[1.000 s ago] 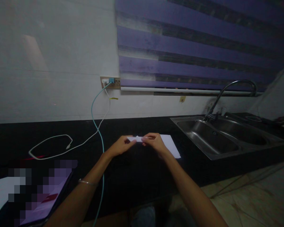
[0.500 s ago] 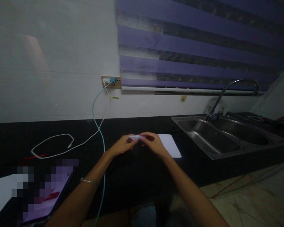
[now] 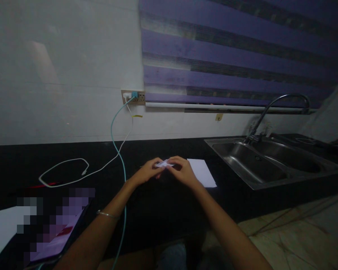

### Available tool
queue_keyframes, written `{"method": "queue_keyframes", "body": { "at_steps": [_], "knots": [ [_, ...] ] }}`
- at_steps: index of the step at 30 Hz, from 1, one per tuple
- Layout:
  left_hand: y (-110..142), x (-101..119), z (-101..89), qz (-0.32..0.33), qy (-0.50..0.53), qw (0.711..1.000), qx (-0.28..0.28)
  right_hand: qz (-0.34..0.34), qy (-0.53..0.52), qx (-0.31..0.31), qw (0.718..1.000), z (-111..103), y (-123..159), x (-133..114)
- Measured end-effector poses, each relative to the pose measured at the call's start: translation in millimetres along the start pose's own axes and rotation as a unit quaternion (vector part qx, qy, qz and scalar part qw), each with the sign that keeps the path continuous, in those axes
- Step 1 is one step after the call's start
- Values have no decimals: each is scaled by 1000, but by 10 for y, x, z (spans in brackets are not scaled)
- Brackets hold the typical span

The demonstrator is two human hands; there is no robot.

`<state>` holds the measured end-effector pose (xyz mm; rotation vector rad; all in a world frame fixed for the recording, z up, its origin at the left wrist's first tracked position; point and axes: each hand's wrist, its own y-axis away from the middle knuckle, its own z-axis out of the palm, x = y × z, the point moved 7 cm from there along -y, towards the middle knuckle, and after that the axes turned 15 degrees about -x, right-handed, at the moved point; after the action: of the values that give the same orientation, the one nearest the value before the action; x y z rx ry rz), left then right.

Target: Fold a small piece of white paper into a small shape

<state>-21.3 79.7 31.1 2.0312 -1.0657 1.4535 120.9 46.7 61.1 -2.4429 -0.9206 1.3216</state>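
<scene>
A small piece of folded white paper [image 3: 164,164] is held between both hands over the black counter. My left hand [image 3: 148,171] pinches its left side, and my right hand [image 3: 183,171] pinches its right side with thumb and fingers. The fingers cover much of the paper, so its full folded shape is hidden. Just right of my right hand, white paper sheets [image 3: 202,173] lie flat on the counter.
A steel double sink [image 3: 256,165] with a curved faucet [image 3: 270,107] is at the right. A teal cable [image 3: 123,165] and a white cable [image 3: 101,168] run from the wall socket [image 3: 141,98] across the counter. A tablet-like screen [image 3: 59,240] lies at lower left.
The folded paper has turned slightly between my fingers and shows a different face. Both hands stay in nearly the same place, still gripping it.
</scene>
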Motion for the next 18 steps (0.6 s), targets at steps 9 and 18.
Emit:
{"method": "queue_keyframes", "body": {
  "at_steps": [9, 18],
  "knots": [
    [-15, -40, 57, -20, -26, 999, -29, -19, 167, -29, 985, 55, 23, -36],
    [-11, -103, 67, -44, -2, 998, -47, -35, 181, -120, 975, 155, 26, -16]
  ]
}}
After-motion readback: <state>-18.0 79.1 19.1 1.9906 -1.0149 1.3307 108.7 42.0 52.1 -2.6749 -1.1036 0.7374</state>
